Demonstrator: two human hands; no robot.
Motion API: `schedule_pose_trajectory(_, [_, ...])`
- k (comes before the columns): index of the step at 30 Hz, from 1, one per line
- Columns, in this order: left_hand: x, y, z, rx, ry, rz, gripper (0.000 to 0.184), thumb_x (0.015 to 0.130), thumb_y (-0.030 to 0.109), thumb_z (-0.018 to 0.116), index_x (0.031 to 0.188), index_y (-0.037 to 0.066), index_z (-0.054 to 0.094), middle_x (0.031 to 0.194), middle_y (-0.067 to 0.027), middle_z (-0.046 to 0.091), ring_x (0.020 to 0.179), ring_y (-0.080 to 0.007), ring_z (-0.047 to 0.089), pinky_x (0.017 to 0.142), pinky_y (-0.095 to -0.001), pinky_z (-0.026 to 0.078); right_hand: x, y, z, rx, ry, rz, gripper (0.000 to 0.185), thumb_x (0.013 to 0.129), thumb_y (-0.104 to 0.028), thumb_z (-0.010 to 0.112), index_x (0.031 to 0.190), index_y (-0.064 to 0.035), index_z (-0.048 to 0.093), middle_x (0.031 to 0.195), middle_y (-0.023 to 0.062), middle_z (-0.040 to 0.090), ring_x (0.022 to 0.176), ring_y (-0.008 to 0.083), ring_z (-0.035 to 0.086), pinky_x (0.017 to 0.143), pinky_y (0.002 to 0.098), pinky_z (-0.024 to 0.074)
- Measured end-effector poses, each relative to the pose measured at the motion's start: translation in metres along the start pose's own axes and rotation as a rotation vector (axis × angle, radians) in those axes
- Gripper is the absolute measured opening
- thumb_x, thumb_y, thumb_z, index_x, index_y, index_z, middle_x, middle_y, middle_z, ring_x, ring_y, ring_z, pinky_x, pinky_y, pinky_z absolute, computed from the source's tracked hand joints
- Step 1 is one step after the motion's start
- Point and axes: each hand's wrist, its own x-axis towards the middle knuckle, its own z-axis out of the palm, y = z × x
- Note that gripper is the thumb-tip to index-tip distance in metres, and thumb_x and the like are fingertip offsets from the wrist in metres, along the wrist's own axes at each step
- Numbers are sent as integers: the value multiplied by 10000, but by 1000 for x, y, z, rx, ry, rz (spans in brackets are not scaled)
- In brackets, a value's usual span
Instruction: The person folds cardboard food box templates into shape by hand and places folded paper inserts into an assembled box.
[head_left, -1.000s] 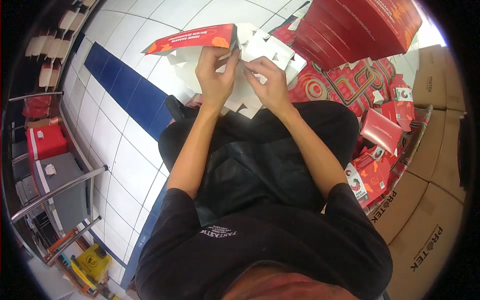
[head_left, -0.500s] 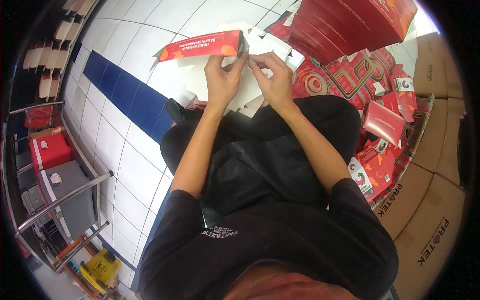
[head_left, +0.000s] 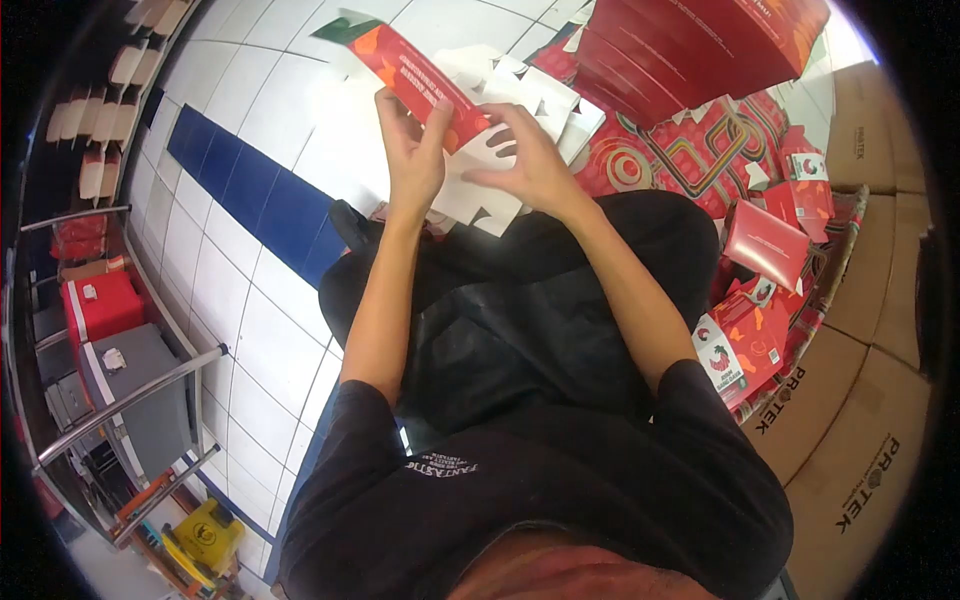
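A red printed cardboard box (head_left: 412, 80) with a green flap at its far end is held at a slant in front of me. My left hand (head_left: 412, 150) grips it from below, thumb on the near side. At the near end of this box is my right hand (head_left: 530, 165), its fingers apart and curved; the fingertips are close to the box edge, and I cannot tell whether they touch it. Beneath both hands lie cream-white cardboard sheets (head_left: 490, 205) with cut notches.
Large red boxes (head_left: 690, 60) stand at the upper right on a patterned red mat (head_left: 640, 165). Smaller red cartons (head_left: 765, 245) lie to my right, beside brown cardboard (head_left: 830, 430). At left are a metal-railed cart (head_left: 150, 395) and white floor tiles (head_left: 235, 300).
The box has swung from nearly level to a steep slant, its far end raised towards the top. My right hand has opened from a pinch at the box's end.
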Motion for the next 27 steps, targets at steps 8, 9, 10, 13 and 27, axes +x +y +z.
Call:
schedule_pose_trajectory(8, [3, 8, -15, 986, -375, 221, 412, 816, -90, 726, 1175, 111, 691, 1179, -118, 665, 995, -336, 729, 781, -427, 593, 1, -10, 3, 165, 88, -96, 969, 851, -188, 932, 1617, -10, 365, 1530, 188, 526, 1148, 253, 698, 865, 371, 612])
schedule_pose_trajectory(9, [4, 5, -18, 988, -371, 221, 412, 816, -90, 726, 1175, 111, 691, 1179, -118, 665, 995, -336, 729, 781, -427, 593, 2, -2, 8, 383, 171, -74, 859, 896, -182, 896, 1578, -12, 402, 1528, 208, 512, 1140, 251, 721, 824, 354, 633])
schedule_pose_trajectory(10, [6, 2, -20, 1029, -400, 240, 424, 802, -84, 731, 1173, 118, 696, 1203, -109, 662, 1045, -342, 717, 807, -427, 590, 6, -6, 3, 288, 162, -80, 689, 968, -52, 780, 1539, 26, 402, 1460, 216, 563, 1167, 261, 740, 842, 338, 653])
schedule_pose_trajectory(13, [5, 0, -27, 1020, -458, 258, 441, 819, -41, 766, 1223, 114, 681, 1261, -113, 653, 1143, -343, 693, 877, -426, 587, 10, -3, 7, 418, 424, 11, 634, 982, 18, 705, 1533, 45, 395, 1384, 206, 615, 1165, 270, 753, 863, 335, 657])
schedule_pose_trajectory(27, [7, -3, -9, 40, 207, -268, 482, 1016, 183, 816, 1385, -19, 581, 1238, -119, 723, 1074, -191, 726, 909, -361, 610, 5, -9, 10, 341, 305, 57, 295, 1024, -32, 731, 1317, -12, 704, 1203, 99, 725, 964, 173, 778, 751, 314, 648])
